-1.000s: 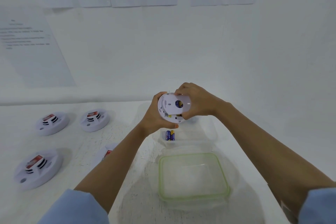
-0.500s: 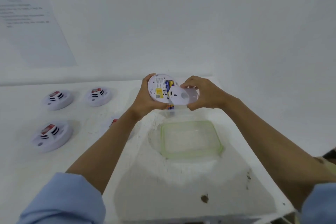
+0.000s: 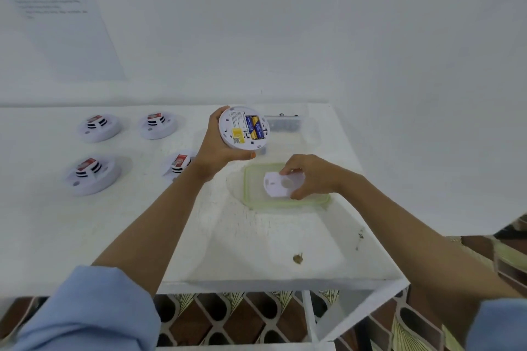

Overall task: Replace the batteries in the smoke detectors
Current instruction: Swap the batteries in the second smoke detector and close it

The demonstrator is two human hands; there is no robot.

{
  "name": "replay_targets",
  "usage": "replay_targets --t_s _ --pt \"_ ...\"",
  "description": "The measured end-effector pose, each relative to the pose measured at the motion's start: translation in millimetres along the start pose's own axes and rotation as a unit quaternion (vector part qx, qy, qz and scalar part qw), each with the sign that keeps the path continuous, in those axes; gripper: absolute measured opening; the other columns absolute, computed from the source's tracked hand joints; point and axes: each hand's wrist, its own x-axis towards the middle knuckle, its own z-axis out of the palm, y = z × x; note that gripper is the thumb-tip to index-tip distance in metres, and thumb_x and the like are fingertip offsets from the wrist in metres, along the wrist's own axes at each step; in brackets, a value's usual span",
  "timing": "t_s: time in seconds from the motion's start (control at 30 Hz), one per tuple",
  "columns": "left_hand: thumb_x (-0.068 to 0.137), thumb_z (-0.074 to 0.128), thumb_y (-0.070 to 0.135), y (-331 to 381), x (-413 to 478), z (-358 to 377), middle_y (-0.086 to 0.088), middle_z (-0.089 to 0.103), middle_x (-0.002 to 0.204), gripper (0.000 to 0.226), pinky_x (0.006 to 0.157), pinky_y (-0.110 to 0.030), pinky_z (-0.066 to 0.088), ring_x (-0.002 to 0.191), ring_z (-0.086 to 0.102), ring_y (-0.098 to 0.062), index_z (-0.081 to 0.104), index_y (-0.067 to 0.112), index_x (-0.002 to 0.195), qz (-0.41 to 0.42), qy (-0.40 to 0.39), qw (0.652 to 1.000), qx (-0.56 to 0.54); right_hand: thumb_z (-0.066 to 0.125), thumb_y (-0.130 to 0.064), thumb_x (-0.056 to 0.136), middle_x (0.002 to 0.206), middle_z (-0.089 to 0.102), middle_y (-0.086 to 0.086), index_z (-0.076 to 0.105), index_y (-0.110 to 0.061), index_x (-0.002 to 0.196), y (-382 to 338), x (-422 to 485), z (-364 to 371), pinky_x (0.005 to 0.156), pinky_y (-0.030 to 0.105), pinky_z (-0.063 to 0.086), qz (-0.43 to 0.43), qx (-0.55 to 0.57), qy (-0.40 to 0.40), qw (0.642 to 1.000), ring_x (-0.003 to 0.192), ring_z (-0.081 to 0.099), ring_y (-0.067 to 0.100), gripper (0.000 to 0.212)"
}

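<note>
My left hand [image 3: 218, 151] grips a round white smoke detector [image 3: 242, 131] with its back turned up. Its open compartment shows two blue and yellow batteries [image 3: 254, 131] beside a yellow label. My right hand [image 3: 310, 177] holds the detector's white back cover [image 3: 281, 184], a plate with a round hole, low over a clear green-rimmed container [image 3: 248, 191]. Several more white smoke detectors lie face up on the white table: one [image 3: 98, 128] at the far left, one [image 3: 156, 125] beside it, one [image 3: 91, 175] nearer, and one [image 3: 178, 165] partly hidden behind my left forearm.
A clear plastic box [image 3: 282, 125] stands at the table's back, behind the held detector. A small brown speck [image 3: 297, 258] lies near the table's front edge [image 3: 256, 283]. White wall with a paper sheet [image 3: 57, 25] rises behind. Patterned floor shows below.
My hands have parted: the right hand took the cover off the detector and lowered it over the green-rimmed container. The left hand turned the detector's back up, exposing the batteries. The camera tilted down.
</note>
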Motion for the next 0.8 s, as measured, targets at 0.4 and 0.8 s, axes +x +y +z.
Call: replay_targets --t_s 0.4,0.8 --pt "0.045 0.086 -0.004 -0.7 33.9 -1.4 -0.012 0.049 0.129 0.106 0.082 -0.026 0.053 0.114 0.056 -0.016 0.03 0.005 0.134 -0.002 -0.053 0.998 -0.022 0.069 -0.018 0.082 0.119 0.048 -0.003 0.057 -0.023 0.124 -40.6 61.0 -54.3 0.089 0.02 0.041 -0.102 0.149 0.174 0.968 0.105 0.049 0.012 0.044" --pt "0.052 0.074 -0.022 -16.2 86.1 -9.9 0.004 0.048 0.124 0.106 0.075 -0.027 0.056 0.103 0.059 -0.002 0.026 0.022 0.137 -0.039 -0.157 0.986 -0.048 0.07 -0.021 0.08 0.115 0.059 0.008 0.057 -0.016 0.126 -14.7 102.7 -74.6 0.092 0.03 0.048 -0.095 0.057 0.155 0.982 0.101 0.056 0.019 0.048"
